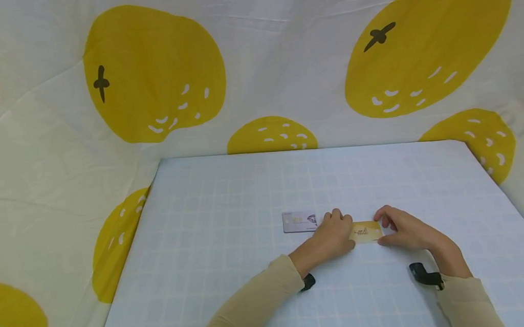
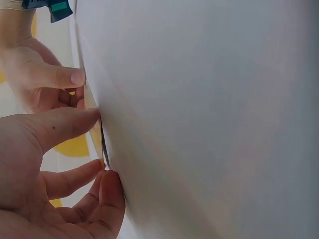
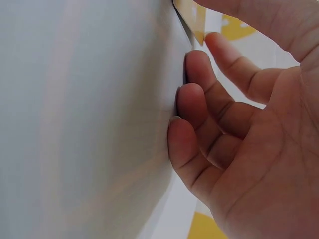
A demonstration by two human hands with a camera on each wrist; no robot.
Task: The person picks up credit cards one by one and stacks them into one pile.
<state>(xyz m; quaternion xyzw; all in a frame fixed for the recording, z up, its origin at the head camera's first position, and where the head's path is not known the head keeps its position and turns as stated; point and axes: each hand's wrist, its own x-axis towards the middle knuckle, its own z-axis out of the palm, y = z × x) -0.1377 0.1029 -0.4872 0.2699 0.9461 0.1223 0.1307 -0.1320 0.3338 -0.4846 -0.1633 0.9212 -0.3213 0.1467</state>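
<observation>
A small yellow-gold card with dark print in its middle lies between my two hands, low at the tabletop. My left hand grips its left end, covering part of that edge. At the other end, my right hand holds the card by its corners, index finger at the far one and thumb at the near one. In the left wrist view the card appears nearly edge-on, with a thin dark gap under it. Three fingertips of the right hand rest on the table in the right wrist view.
A greyish-purple card lies just left of my left hand, which is close to its right edge. Both lie on a pale blue checked table. White cloth with yellow fruit shapes hangs behind the table.
</observation>
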